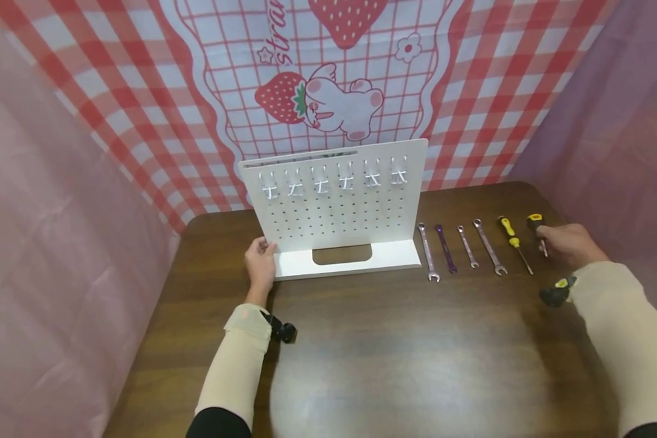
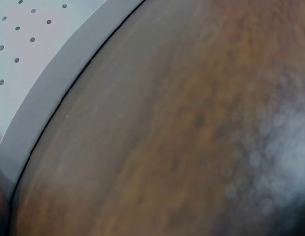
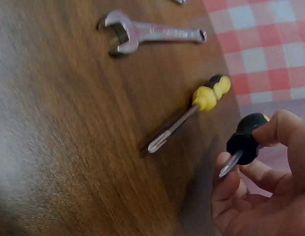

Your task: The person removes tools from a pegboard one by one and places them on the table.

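At the left end of a white pegboard stand point(image 1: 336, 219), my left hand point(image 1: 261, 266) holds the edge of the base with curled fingers. In the left wrist view only a sliver of that hand shows at the left border, beside the pegboard base point(image 2: 64, 73). My right hand point(image 1: 572, 244) pinches a short black-and-yellow screwdriver point(image 3: 244, 142) by its handle between thumb and fingers. Its metal tip points back toward me, slightly off the table. Just left of it lies a longer yellow-and-black screwdriver point(image 1: 509, 232), its cross tip visible in the right wrist view.
Several clear hooks point(image 1: 320, 181) line the pegboard's upper part. Between the board and the screwdrivers lie silver wrenches point(image 1: 490, 246) and a purple wrench point(image 1: 446, 248) in a row on the brown table point(image 1: 389, 359). A red checked cloth point(image 1: 137, 91) hangs behind.
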Motion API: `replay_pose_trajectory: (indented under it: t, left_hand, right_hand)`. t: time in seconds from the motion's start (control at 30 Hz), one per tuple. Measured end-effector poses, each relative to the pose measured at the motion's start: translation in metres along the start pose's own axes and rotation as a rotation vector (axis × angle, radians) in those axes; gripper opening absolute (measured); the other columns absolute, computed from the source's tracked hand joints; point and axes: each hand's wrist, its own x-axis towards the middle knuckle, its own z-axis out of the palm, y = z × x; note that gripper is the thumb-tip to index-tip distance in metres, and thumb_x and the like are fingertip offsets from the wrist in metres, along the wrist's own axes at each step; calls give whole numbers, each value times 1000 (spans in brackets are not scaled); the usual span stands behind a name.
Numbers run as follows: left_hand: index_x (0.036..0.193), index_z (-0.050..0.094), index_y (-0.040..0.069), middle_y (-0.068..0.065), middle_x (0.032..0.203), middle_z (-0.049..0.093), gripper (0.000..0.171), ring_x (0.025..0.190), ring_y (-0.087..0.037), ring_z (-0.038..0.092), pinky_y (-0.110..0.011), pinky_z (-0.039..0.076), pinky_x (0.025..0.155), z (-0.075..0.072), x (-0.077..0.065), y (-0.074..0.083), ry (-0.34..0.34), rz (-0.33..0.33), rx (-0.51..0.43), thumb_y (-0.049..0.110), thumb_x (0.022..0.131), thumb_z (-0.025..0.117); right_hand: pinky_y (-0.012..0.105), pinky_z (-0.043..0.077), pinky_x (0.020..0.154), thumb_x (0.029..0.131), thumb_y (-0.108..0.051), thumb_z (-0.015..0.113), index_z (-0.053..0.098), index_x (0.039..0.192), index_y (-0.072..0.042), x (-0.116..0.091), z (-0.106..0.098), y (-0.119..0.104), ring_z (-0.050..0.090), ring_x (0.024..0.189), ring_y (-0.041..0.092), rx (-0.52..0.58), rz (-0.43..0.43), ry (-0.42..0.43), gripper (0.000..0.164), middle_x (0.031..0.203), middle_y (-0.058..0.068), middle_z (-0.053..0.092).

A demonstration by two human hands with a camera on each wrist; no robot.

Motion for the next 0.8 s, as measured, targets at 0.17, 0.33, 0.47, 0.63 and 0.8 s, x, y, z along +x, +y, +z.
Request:
replay_pose_trajectory:
  t: [0.17,0.33,0.47,0.63,0.8]
  left_hand:
    - [117,64,-7,-22,108,64,23,105,-31,62,-41,51,94,0,1,3,-2,-10,8,4,97,65]
    - [116,65,-7,-22,109,64,23,106,-31,62,-41,51,94,-1,0,4,3,-24,10,4,97,66]
    - [116,65,-8,-23,108,64,22,104,-30,61,-42,51,92,-1,1,3,13,-20,9,3,96,66]
    - [116,64,-8,-23,108,63,22,104,-31,62,-42,51,93,0,0,4,9,-20,8,2,96,66]
    - [116,65,-8,-23,109,64,23,104,-31,62,-43,51,93,1,0,3,10,-15,18,3,96,66]
  right_hand:
    - [29,46,52,96,-24,53,67,61,-12,8,0,7,53,52,12,-73,34,52,40,54,-6,57]
    - [32,43,48,95,-30,54,67,55,-12,14,3,10,52,50,16,-251,-18,100,45,53,-3,57]
    - [36,43,52,97,-39,51,71,60,-7,16,2,9,54,55,21,-433,-64,138,53,58,1,61]
    - [35,43,57,98,-39,50,69,60,-3,18,1,8,55,62,26,-515,-86,172,55,62,6,62]
    - [32,43,60,97,-34,52,71,75,5,18,1,8,58,70,30,-539,-120,208,49,67,9,65]
